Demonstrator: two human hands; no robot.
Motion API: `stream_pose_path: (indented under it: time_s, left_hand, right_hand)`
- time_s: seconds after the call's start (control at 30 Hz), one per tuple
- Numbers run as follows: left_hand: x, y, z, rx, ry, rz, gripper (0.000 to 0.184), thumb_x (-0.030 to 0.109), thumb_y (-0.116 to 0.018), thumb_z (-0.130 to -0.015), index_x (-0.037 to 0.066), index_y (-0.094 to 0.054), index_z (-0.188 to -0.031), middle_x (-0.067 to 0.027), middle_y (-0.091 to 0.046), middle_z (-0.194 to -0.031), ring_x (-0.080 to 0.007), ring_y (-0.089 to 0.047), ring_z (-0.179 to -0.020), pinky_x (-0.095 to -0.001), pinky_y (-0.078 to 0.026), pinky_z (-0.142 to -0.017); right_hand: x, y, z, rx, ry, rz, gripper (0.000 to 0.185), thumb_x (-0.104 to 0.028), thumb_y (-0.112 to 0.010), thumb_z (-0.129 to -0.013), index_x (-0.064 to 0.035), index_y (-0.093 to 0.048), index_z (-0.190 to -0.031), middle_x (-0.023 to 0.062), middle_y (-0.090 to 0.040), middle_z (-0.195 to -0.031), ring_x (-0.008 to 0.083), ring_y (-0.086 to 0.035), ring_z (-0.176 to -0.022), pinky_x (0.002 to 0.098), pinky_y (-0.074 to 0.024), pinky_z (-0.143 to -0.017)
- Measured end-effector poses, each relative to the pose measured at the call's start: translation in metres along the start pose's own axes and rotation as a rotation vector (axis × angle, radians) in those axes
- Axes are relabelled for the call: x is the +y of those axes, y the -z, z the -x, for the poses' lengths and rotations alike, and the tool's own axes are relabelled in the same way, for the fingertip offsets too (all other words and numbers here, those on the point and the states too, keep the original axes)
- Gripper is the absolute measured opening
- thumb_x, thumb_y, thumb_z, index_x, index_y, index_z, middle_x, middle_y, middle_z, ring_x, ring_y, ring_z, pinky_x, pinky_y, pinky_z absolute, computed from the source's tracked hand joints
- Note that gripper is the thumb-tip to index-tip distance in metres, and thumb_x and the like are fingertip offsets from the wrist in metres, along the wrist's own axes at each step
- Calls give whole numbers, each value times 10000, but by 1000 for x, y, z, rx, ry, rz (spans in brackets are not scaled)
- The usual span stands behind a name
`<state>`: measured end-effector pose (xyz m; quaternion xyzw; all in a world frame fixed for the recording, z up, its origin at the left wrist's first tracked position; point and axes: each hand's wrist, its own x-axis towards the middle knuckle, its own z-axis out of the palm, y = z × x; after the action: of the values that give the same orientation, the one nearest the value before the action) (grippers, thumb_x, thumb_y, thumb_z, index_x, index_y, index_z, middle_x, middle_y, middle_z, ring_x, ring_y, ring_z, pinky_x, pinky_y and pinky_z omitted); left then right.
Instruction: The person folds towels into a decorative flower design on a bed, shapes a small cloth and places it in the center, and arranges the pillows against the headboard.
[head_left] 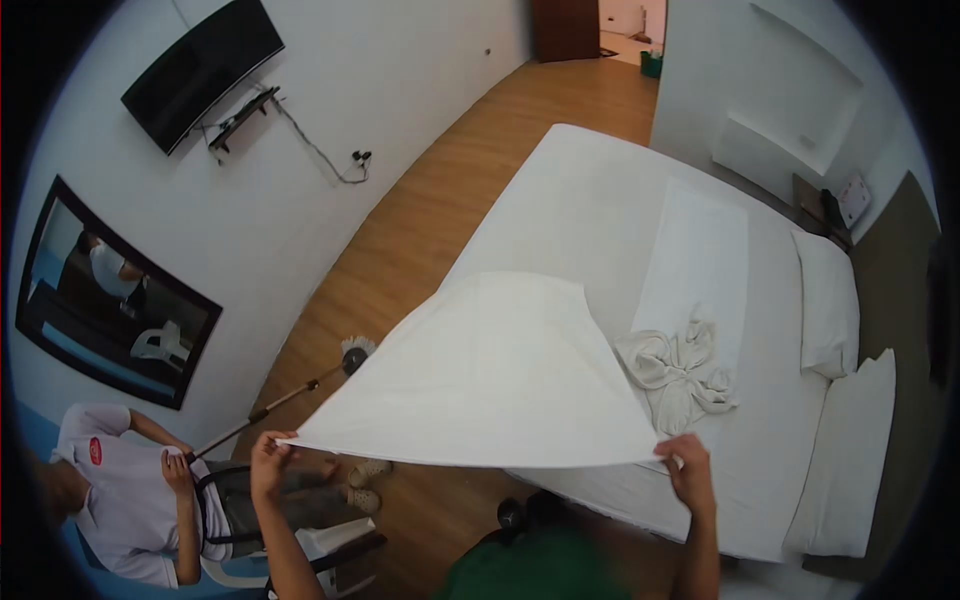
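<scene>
A white cloth (480, 370) is stretched between my two hands, its near edge pulled nearly straight and its far part spread over the bed's side. My left hand (270, 462) pinches the left corner, above the floor. At the right corner, my right hand (688, 468) pinches the cloth over the near side of the bed (580, 190). Just right of the cloth, a folded, petal-shaped towel (680, 370) lies on the white bedding, over a flat white strip (700, 250).
Two pillows (830, 300) lie by the headboard (900, 270). At the left stands a person (130, 490) holding a mop (270, 408). A white chair (335, 540) is near my left arm. The wall bears a television (205, 70) and a mirror (115, 290).
</scene>
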<state>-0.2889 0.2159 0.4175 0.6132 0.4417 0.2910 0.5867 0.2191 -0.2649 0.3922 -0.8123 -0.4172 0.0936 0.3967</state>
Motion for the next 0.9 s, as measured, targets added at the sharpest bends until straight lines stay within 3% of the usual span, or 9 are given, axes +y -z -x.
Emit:
stream_pose_path:
  time_s: [0.27, 0.47, 0.57, 0.63, 0.7, 0.73, 0.77, 0.8, 0.9]
  left_hand:
    - [-155, 11, 54, 200, 191, -358, 105, -23, -568, -909, 9, -588, -1008, -81, -669, -875, -145, -653, -730, -286, -550, -620]
    - [-145, -28, 13, 299, 397, -362, 100, -29, -526, -919, 41, -549, -987, -88, -611, -848, -155, -631, -635, -269, -542, -538]
    - [-121, -70, -86, 132, 79, -450, 131, -28, -483, -929, 24, -523, -1043, -82, -571, -862, -148, -602, -735, -281, -534, -590]
    - [-73, -176, -150, 98, -55, -452, 211, -18, -478, -931, 8, -550, -1128, -91, -597, -904, -144, -607, -768, -297, -523, -632]
    - [-82, -268, -226, -142, -294, -633, 318, -5, -492, -929, 1, -538, -1244, -154, -623, -1152, -250, -637, -960, -332, -519, -840]
    - [-69, -337, -244, -218, -408, -703, 346, -15, -529, -908, 13, -539, -1253, -170, -598, -1239, -297, -615, -1076, -361, -495, -921]
    - [-57, -402, -256, -362, -464, -674, 385, -12, -564, -894, 28, -530, -1275, -170, -593, -1266, -305, -617, -1094, -381, -505, -919]
    - [-70, -456, -269, -476, -308, -548, 411, -13, -565, -894, 47, -516, -1297, -178, -595, -1261, -301, -620, -1092, -383, -506, -911]
    - [-145, -579, -283, -569, -387, -615, 580, 96, -626, -880, 169, -423, -1418, -175, -546, -1262, -382, -584, -1060, -461, -487, -909]
  right_hand:
    - [76, -105, 107, -229, -85, 27, 155, 21, -657, -742, -94, -694, -838, 73, -672, -859, 293, -597, -851, 398, -485, -756]
    - [114, -133, 135, -309, -275, -33, 133, -7, -684, -731, -84, -709, -837, 82, -669, -870, 314, -597, -870, 396, -485, -783]
    - [117, -140, 161, -202, -417, -164, 129, -11, -688, -738, -74, -709, -848, 135, -619, -1029, 317, -587, -936, 373, -488, -838]
    - [133, -148, 189, -198, -568, -209, 129, -27, -693, -762, -75, -704, -882, 127, -623, -1012, 293, -584, -956, 373, -491, -821]
    - [150, -157, 223, -209, -725, -262, 132, -44, -699, -787, -75, -700, -915, 119, -627, -995, 269, -581, -976, 373, -494, -804]
    - [163, -159, 241, -233, -999, -541, 167, -53, -692, -819, -78, -673, -982, 108, -628, -998, 240, -594, -928, 352, -504, -786]
    - [173, -165, 259, -248, -1269, -831, 204, -62, -685, -850, -81, -646, -1049, 97, -630, -1001, 211, -607, -881, 331, -514, -768]
    - [183, -175, 278, -240, -1277, -824, 204, -62, -685, -850, -81, -646, -1049, 97, -630, -1001, 211, -607, -881, 331, -514, -768]
    - [202, -189, 292, -272, -1404, -911, 295, -182, -654, -917, -77, -574, -1181, 31, -639, -995, 181, -602, -754, 292, -506, -580]
